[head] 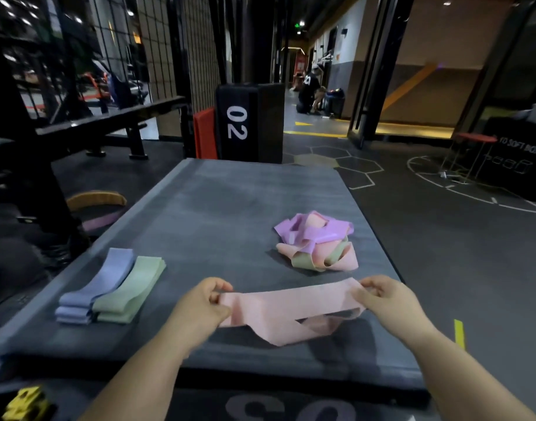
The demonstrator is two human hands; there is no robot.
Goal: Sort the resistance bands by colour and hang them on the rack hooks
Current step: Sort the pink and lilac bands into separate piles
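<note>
Head view: the left hand [204, 302] and right hand [382, 296] each pinch an end of a pink band [291, 305], stretching it flat, probably to fold. Beyond the left hand lie the folded purple stack [93, 287] and green stack [130, 287]; beyond the right hand, the unsorted pile [316, 241].

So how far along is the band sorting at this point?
Partly sorted, nothing hung. Done: a blue stack and a green stack lie folded side by side on the mat. In hand: the left hand and right hand stretch a pink band between them. Left: the tangled pile of purple, pink and green bands, then hanging everything; no rack hooks are clearly visible.
</note>
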